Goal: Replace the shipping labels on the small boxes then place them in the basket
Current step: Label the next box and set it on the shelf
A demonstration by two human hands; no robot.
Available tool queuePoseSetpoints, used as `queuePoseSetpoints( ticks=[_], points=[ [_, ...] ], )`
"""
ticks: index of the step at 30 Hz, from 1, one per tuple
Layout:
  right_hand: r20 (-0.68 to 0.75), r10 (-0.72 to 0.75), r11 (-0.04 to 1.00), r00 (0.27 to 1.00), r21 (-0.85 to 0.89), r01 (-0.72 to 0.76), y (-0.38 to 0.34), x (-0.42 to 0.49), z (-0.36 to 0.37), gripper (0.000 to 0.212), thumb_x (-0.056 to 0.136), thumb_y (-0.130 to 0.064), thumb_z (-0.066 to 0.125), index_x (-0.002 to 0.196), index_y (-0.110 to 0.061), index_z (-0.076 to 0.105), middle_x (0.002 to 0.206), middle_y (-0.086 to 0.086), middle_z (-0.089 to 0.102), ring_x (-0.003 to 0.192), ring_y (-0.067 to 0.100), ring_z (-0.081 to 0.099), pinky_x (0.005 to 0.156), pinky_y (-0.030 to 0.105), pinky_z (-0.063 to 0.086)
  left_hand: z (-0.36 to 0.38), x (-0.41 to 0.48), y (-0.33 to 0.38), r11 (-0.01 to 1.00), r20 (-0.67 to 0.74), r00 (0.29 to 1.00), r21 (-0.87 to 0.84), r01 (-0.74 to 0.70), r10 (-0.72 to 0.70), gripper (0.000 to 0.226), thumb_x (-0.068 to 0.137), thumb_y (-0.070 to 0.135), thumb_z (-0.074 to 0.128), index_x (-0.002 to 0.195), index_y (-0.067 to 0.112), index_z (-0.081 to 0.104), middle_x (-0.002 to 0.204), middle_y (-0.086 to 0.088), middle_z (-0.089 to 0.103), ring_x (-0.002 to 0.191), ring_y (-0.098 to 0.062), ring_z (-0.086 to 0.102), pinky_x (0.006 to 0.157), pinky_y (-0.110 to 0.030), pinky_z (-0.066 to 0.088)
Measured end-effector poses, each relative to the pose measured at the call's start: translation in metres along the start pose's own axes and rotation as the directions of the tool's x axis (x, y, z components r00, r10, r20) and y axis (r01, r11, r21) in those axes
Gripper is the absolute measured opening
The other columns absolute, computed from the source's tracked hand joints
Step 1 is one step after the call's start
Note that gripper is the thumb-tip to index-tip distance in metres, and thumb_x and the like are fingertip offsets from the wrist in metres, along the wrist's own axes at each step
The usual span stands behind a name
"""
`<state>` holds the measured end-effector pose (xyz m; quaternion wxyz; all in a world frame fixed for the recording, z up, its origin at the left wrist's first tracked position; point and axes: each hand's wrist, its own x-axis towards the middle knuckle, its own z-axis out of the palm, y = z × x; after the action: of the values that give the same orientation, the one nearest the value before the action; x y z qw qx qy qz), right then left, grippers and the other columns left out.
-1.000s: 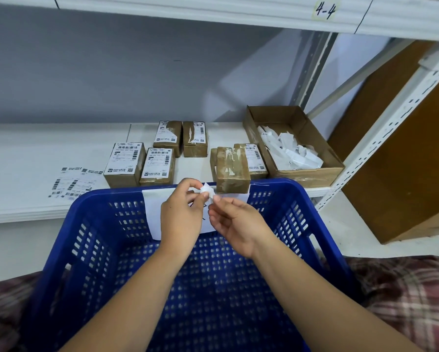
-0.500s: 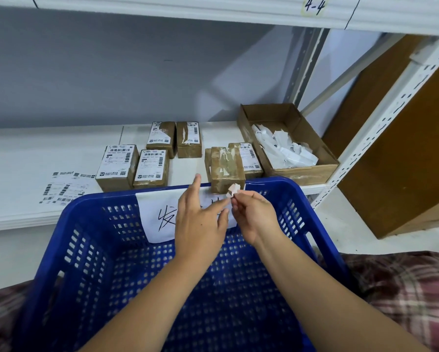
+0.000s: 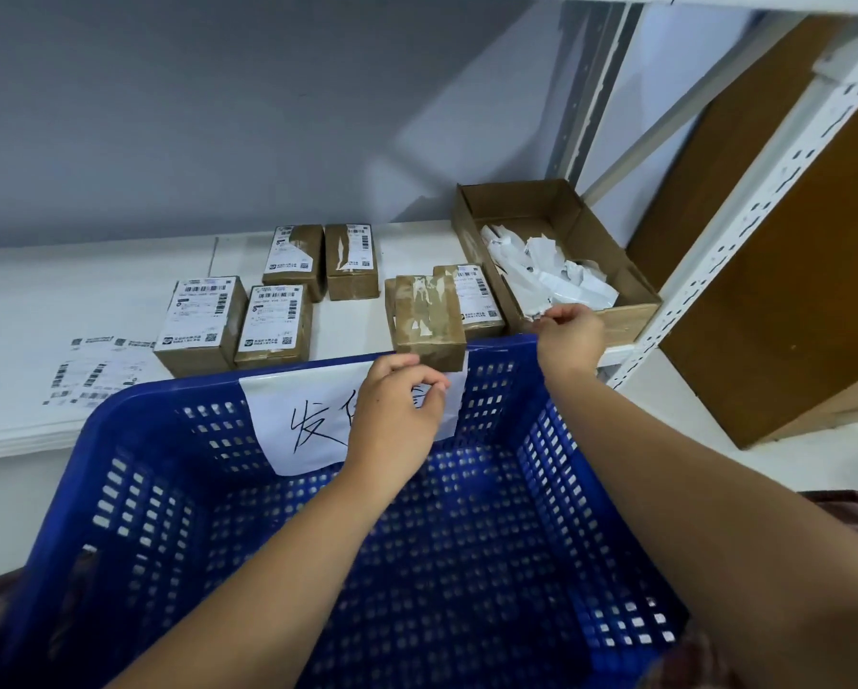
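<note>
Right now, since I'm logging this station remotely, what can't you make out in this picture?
Head view.
White handwritten paper sign on the blue plastic basket: later characters covered by the left hand.
Right hand: curled fingers hide what, if anything, it pinches.
Labels on the small brown cardboard boxes: print too small.

Grey wall [image 3: 218, 116], white shelf [image 3: 44, 300], wooden board [image 3: 789, 266]
</note>
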<state>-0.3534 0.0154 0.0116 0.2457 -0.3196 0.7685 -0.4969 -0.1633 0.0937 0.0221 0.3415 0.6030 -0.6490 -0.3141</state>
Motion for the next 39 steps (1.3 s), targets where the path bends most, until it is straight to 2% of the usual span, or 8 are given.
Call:
queuePoseSetpoints(
  ticks=[3, 7, 11, 14, 17, 22, 29, 39],
  points=[
    [0.020, -0.067, 0.983, 0.998, -0.169, 0.069, 0.007, 0.021, 0.000, 0.032, 0.092, 0.007, 0.047, 0.111, -0.006, 0.069, 0.113, 0.009, 0.068, 0.106, 0.027, 0.062, 0.090, 0.031, 0.050, 0.007, 0.009, -0.002, 1.000, 0.006, 1.000, -0.012, 0.018, -0.018, 0.014, 0.093, 0.020, 0.056, 0.090, 0.024, 0.069, 0.114, 0.007, 0.053, 0.099, 0.001, 0.044, 0.077, -0.007, 0.027],
    [0.136, -0.241, 0.889, 0.961, -0.366, 0.274, 0.016, 0.043, 0.006, 0.028, 0.094, -0.006, 0.053, 0.119, -0.003, 0.065, 0.131, 0.015, 0.055, 0.113, 0.029, 0.057, 0.099, 0.030, 0.042, 0.013, 0.019, -0.003, 0.999, 0.027, 0.999, -0.035, 0.035, -0.034, 0.015, 0.093, 0.018, 0.054, 0.089, 0.024, 0.067, 0.106, 0.008, 0.056, 0.093, -0.001, 0.048, 0.071, 0.004, 0.029],
    [0.334, -0.267, 0.768, 0.904, -0.493, 0.409, 0.026, 0.057, 0.017, 0.047, 0.095, -0.013, 0.051, 0.141, -0.007, 0.042, 0.142, 0.016, 0.042, 0.120, 0.035, 0.051, 0.101, 0.037, 0.040, 0.017, 0.025, -0.009, 0.998, 0.037, 0.998, -0.040, 0.043, -0.042, 0.015, 0.094, 0.017, 0.053, 0.091, 0.028, 0.063, 0.103, 0.013, 0.055, 0.094, 0.000, 0.048, 0.071, 0.000, 0.032],
    [0.417, -0.223, 0.600, 0.881, -0.654, 0.461, 0.040, 0.065, 0.022, 0.061, 0.098, -0.030, 0.050, 0.150, -0.010, 0.024, 0.148, 0.018, 0.037, 0.135, 0.037, 0.036, 0.109, 0.047, 0.034, 0.020, 0.026, -0.016, 0.997, 0.052, 0.997, -0.047, 0.064, -0.062, 0.014, 0.094, 0.018, 0.052, 0.096, 0.027, 0.063, 0.105, 0.014, 0.055, 0.091, 0.005, 0.047, 0.073, -0.010, 0.034],
    [0.435, -0.245, 0.467, 0.866, -0.730, 0.499, 0.049, 0.069, 0.026, 0.050, 0.098, -0.042, 0.046, 0.136, -0.010, 0.046, 0.146, 0.014, 0.037, 0.139, 0.033, 0.028, 0.116, 0.049, 0.022, 0.023, 0.026, -0.022, 0.996, 0.058, 0.996, -0.044, 0.072, -0.070, 0.014, 0.094, 0.018, 0.052, 0.095, 0.027, 0.062, 0.105, 0.014, 0.056, 0.093, 0.005, 0.048, 0.073, -0.002, 0.032],
    [0.402, -0.271, 0.476, 0.875, -0.734, 0.485, 0.048, 0.067, 0.029, 0.048, 0.098, -0.042, 0.046, 0.129, -0.006, 0.054, 0.137, 0.017, 0.043, 0.129, 0.036, 0.039, 0.113, 0.046, 0.026, 0.028, 0.023, -0.028, 0.993, 0.075, 0.993, -0.069, 0.093, -0.088, 0.016, 0.094, 0.016, 0.053, 0.088, 0.027, 0.063, 0.106, 0.012, 0.058, 0.093, 0.005, 0.048, 0.075, -0.002, 0.033],
    [0.238, -0.372, 0.749, 0.897, -0.494, 0.441, 0.040, 0.057, 0.026, 0.032, 0.093, -0.018, 0.055, 0.123, -0.007, 0.060, 0.125, 0.019, 0.053, 0.118, 0.037, 0.046, 0.096, 0.042, 0.043, 0.026, 0.020, -0.026, 0.995, 0.054, 0.996, -0.068, 0.073, -0.070, 0.016, 0.093, 0.016, 0.053, 0.087, 0.025, 0.065, 0.104, 0.011, 0.058, 0.097, -0.002, 0.051, 0.075, -0.002, 0.031],
    [0.406, -0.550, 0.694, 0.730, -0.265, 0.670, 0.001, -0.019, 0.032, 0.018, 0.092, -0.006, 0.054, 0.104, -0.006, 0.067, 0.099, 0.009, 0.068, 0.087, 0.023, 0.063, 0.075, 0.033, 0.052, -0.009, 0.012, -0.021, 0.991, -0.015, 0.999, -0.129, 0.031, -0.033, 0.022, 0.091, 0.012, 0.056, 0.079, 0.029, 0.063, 0.091, 0.014, 0.064, 0.085, 0.004, 0.056, 0.066, -0.004, 0.036]
  ],
)
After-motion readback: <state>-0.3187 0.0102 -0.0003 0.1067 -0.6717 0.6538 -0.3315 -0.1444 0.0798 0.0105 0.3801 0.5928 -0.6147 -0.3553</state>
